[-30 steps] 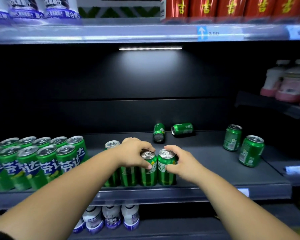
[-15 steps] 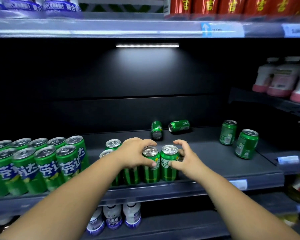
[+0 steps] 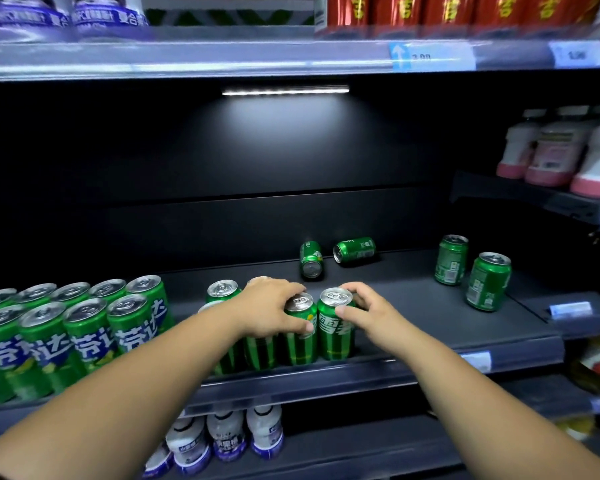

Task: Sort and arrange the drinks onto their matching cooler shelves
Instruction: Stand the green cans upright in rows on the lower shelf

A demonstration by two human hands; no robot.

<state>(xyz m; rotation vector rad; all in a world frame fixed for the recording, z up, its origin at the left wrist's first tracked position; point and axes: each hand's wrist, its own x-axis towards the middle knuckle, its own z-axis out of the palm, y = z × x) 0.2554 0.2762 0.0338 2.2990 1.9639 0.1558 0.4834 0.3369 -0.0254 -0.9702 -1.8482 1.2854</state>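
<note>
Several green Sprite cans stand in a row near the front lip of the dark cooler shelf [image 3: 413, 306]. My left hand [image 3: 274, 311] grips the second can from the right [image 3: 300, 341], fingers curled over its top. My right hand [image 3: 364, 311] holds the rightmost can [image 3: 335, 336], thumb on its front and fingers behind it. Another upright can [image 3: 222, 291] stands behind the row. At the back of the shelf lie two green cans, one [image 3: 311, 259] and another [image 3: 354, 249], on their sides. Two more cans stand upright at the right, one [image 3: 451, 259] behind the other [image 3: 487, 282].
A block of green Fanta-style cans [image 3: 73, 327] fills the shelf's left end. Purple-labelled bottles [image 3: 222, 441] stand on the shelf below. Pink-based bottles [image 3: 551, 150] sit on a raised shelf at right. Red cans [image 3: 465, 8] line the shelf above.
The camera has shifted slightly. My right hand's fingers have closed in round the rightmost can; my left hand stays on the can beside it.
</note>
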